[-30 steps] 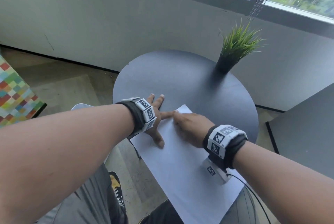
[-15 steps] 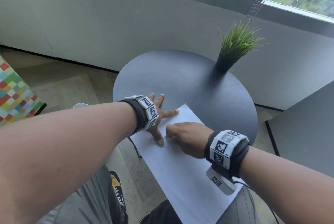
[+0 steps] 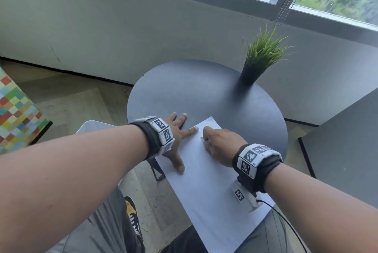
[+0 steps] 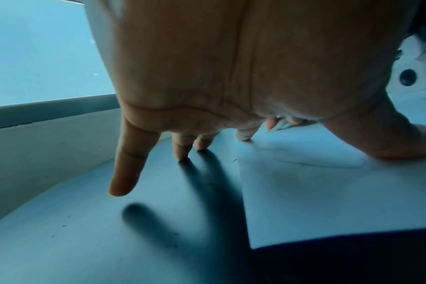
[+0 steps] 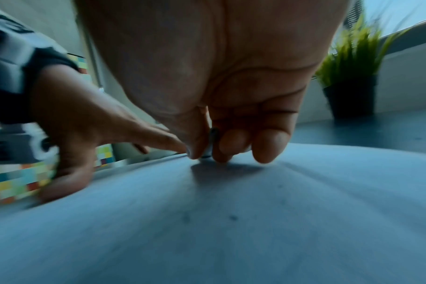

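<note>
A white sheet of paper [image 3: 208, 187] lies on the round dark table [image 3: 204, 89] and hangs over its near edge. My left hand [image 3: 178, 136] is spread flat at the sheet's left edge, with thumb and index finger pressing on the paper [image 4: 316, 192] and the other fingers on the table. My right hand [image 3: 218, 146] is curled near the sheet's far corner, pinching a small whitish object [image 5: 208, 149] between thumb and fingers against the paper [image 5: 231, 221]. What the object is stays unclear.
A potted grass plant [image 3: 259, 56] stands at the table's far right edge. A dark rectangular tabletop [image 3: 347, 140] sits close on the right. A multicoloured checked surface [image 3: 16, 113] is at the left. A grey wall and window run behind.
My right hand slid back toward me and left over the paper, then returned to the far corner. The left hand has kept its place on the sheet.
</note>
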Available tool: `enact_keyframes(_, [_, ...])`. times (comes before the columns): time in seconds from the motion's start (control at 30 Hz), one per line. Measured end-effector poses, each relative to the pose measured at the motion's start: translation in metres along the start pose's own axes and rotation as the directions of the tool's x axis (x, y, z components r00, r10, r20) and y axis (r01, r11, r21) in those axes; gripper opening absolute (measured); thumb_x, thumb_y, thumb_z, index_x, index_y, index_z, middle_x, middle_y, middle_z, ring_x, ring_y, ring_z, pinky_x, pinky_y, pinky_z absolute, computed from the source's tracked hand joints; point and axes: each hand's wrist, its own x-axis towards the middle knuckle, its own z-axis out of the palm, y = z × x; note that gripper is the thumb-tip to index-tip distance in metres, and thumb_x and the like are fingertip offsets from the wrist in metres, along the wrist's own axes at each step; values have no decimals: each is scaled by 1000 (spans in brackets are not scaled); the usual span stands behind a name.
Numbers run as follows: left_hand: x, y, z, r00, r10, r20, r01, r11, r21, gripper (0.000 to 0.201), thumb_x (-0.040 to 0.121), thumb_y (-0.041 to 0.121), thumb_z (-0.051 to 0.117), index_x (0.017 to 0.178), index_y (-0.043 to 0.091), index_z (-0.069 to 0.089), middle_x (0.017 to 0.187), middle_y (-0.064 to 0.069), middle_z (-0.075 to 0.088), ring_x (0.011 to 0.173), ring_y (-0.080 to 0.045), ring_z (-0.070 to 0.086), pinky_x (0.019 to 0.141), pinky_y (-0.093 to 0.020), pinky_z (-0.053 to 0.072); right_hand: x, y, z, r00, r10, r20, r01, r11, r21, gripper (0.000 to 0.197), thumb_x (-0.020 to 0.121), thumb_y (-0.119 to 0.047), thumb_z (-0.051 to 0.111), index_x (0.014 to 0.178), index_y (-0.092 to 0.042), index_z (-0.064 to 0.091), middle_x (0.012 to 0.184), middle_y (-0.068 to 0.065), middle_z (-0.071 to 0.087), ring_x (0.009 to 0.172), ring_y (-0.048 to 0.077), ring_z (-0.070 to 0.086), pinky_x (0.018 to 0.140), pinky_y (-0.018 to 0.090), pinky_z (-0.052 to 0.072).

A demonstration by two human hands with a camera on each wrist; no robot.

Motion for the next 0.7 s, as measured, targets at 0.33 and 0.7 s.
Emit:
enact_keyframes(0.33, [6, 0, -11, 1000, -9, 29, 9, 1000, 8, 130, 57, 76, 76, 152, 49, -8, 163, -5, -21, 150, -35, -15, 110, -68, 18, 2, 8, -4, 998, 49, 29, -49, 999, -4, 23, 99, -40, 35, 107, -21, 46, 92, 4, 57, 88, 33, 56, 76, 41, 52])
enact_keyframes(0.7, [5, -8, -1, 999, -34, 32, 36, 998, -57, 136, 48, 82, 75, 145, 58, -16, 161, -7, -27, 147, -39, -20, 108, -71, 19, 6, -29, 4, 972, -219, 92, 221, 975, -18, 20, 95, -25, 45, 113, -16, 48, 108, 6, 61, 93, 28, 54, 74, 38, 45])
